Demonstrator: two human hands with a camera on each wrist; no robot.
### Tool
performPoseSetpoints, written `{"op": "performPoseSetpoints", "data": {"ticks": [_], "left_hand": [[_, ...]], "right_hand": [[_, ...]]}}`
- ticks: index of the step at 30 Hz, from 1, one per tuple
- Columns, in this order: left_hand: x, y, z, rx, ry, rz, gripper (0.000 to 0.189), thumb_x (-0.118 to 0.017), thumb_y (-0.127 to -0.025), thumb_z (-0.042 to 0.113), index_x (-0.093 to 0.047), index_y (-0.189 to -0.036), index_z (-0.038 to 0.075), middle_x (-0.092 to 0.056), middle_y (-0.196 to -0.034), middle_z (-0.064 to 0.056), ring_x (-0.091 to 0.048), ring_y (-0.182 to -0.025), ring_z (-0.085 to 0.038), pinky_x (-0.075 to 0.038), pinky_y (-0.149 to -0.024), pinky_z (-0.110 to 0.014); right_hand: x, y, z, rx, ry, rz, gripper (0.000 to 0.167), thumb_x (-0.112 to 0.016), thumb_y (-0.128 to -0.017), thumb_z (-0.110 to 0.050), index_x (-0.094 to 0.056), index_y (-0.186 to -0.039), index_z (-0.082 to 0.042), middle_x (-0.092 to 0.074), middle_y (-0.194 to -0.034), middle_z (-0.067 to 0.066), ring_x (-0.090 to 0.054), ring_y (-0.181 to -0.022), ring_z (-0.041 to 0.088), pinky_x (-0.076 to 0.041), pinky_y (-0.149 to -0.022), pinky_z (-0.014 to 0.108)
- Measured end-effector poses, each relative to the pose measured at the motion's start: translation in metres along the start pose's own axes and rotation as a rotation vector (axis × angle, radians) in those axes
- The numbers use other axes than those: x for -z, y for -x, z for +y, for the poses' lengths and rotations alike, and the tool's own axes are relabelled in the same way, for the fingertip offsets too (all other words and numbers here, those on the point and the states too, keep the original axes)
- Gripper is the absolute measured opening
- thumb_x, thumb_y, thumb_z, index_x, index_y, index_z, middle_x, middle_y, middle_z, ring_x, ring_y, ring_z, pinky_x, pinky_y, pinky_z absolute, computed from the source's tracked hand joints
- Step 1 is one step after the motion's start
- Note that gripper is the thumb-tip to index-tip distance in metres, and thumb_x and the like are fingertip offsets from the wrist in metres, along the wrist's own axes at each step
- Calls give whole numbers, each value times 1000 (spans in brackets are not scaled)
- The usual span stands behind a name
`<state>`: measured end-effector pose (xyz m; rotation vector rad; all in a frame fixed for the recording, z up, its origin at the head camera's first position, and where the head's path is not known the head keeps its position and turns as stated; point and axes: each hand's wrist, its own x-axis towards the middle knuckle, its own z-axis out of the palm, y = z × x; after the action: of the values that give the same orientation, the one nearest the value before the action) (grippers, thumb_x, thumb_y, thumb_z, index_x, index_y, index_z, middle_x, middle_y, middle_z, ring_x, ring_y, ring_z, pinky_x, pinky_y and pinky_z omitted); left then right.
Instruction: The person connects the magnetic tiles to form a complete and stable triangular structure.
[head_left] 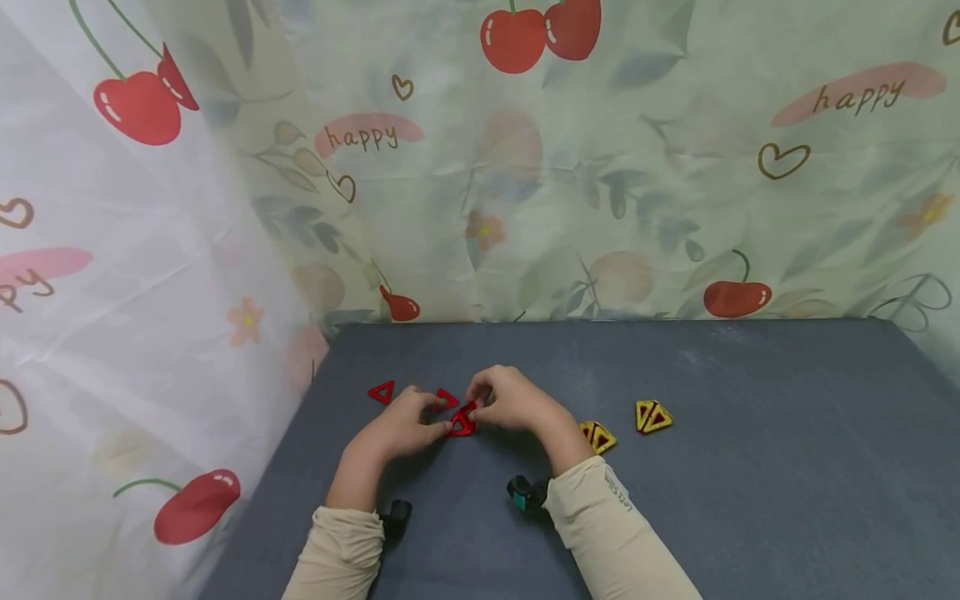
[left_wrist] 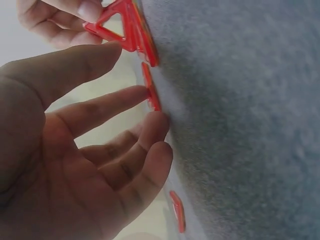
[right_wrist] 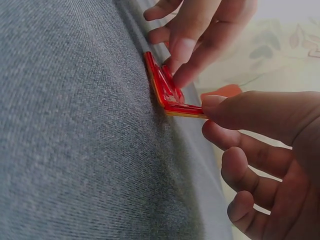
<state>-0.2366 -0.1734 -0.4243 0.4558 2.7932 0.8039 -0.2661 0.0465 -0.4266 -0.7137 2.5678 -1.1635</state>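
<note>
My right hand pinches a red triangular magnetic tile between thumb and index finger. That tile stands tilted up along the edge of another red triangle tile, which lies on the table. My left hand is beside them on the left, fingers loosely bent and spread, with fingertips close to the flat tile. Whether they touch it I cannot tell. Just beyond the left fingers lies a further red triangle, partly hidden. A separate red triangle rests farther left.
Two pairs of yellow triangle tiles lie to the right: one pair partly behind my right forearm, the other pair farther right. The grey table meets a printed curtain at its back and left.
</note>
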Motion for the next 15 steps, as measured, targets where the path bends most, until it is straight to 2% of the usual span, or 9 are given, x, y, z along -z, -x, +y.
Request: {"op": "performPoseSetpoints", "data": {"ticks": [3, 7, 10, 13, 15], "left_hand": [[1, 0, 2, -17, 19, -10, 28, -74, -99, 15, -75, -121, -1, -71, -116, -14, -64, -109, -29, -56, -96, -48], [3, 0, 4, 3, 51, -27, 22, -72, -100, 16, -74, -117, 2, -72, -107, -8, -65, -98, -22, -57, -88, -42], [3, 0, 4, 33, 67, -24, 29, -70, -101, 15, -69, -127, 1, -69, -100, -7, -62, -87, -18, -54, -80, -38], [2, 0, 2, 46, 58, -19, 42, -68, -102, 12, -61, -140, -1, -66, -96, -8, -60, -81, -17, -52, -76, -35], [0, -1, 0, 54, 41, -28, 45, -68, -102, 11, -59, -144, -3, -66, -95, -8, -59, -79, -17, -51, -74, -34]], "right_hand": [[1, 1, -1, -5, -1, -3, 12, -80, -93, -5, -75, -104, -6, -70, -87, 1, -61, -72, 15, -52, -64, 28], [1, 1, -2, -5, 0, -3, 13, -79, -93, -5, -75, -105, -5, -69, -87, 2, -61, -72, 15, -52, -64, 28], [1, 0, -1, 1, 2, -1, 13, -79, -92, -4, -75, -104, -5, -69, -86, 1, -61, -72, 15, -51, -65, 28], [-1, -1, 2, 14, 7, -3, 13, -79, -92, -4, -75, -104, -5, -69, -86, 1, -60, -73, 15, -51, -66, 28], [-2, -2, 3, 22, 12, -5, 13, -79, -91, -4, -75, -104, -5, -69, -85, 0, -61, -73, 15, -51, -66, 28]]}}
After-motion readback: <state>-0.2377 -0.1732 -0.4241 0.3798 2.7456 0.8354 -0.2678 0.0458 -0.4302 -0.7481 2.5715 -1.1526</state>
